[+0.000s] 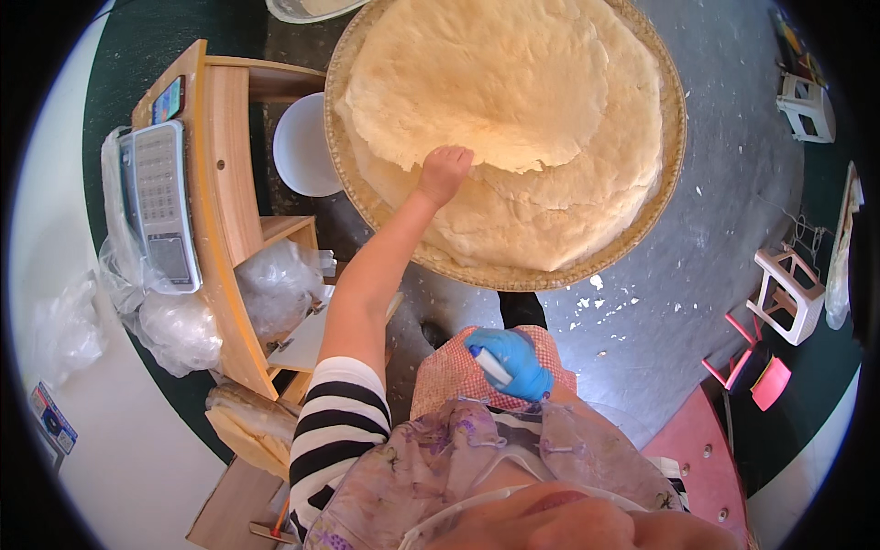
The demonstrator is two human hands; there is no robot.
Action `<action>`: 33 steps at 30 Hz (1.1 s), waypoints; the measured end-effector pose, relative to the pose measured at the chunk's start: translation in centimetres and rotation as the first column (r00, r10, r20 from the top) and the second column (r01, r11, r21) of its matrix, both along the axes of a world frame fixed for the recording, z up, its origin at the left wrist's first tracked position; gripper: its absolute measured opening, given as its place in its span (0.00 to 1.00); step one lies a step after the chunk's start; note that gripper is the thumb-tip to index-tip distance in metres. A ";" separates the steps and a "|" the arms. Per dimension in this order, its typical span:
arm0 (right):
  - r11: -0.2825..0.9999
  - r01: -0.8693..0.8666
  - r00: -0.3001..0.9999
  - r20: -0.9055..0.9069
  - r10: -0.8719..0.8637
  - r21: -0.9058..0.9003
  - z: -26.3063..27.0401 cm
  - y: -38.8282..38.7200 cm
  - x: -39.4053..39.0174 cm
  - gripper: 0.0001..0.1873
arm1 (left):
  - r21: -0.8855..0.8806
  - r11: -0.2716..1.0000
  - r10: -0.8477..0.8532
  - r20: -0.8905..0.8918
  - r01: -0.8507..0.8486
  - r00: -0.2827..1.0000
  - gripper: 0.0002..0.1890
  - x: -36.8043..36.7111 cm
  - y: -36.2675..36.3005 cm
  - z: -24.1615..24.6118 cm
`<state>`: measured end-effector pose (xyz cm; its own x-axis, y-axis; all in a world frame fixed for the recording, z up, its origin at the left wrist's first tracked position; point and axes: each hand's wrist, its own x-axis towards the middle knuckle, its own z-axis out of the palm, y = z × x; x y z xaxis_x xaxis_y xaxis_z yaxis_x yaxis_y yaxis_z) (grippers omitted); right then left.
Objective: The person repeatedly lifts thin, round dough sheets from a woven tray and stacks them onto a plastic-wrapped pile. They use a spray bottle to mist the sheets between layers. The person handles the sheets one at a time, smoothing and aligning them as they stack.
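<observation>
A stack of large round flatbreads (pixel 543 220) lies on a wide round woven tray (pixel 677 110) in front of me. My left hand (pixel 445 172), bare, pinches the ragged near edge of the top flatbread (pixel 481 75). Close to my apron, my right hand (pixel 514 363) in a blue glove is closed around a white handle with a blue end (pixel 492 366). What the handle belongs to is hidden.
At the left stands a wooden counter (pixel 227 151) with a digital scale (pixel 161 199), a phone (pixel 168 100) and plastic bags (pixel 180 333). A white round container (pixel 309 144) sits beside the tray. Plastic stools (pixel 787 292) stand at the right on the grey floor (pixel 646 302).
</observation>
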<state>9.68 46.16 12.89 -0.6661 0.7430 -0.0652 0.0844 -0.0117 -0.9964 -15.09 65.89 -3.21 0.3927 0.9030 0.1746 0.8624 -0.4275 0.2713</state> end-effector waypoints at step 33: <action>0.991 0.008 0.997 0.069 -0.017 0.136 20.0 0.9 -14.5 0.19 | -0.049 0.826 0.538 0.365 -0.561 0.760 0.12 -18.1 -10.0 71.4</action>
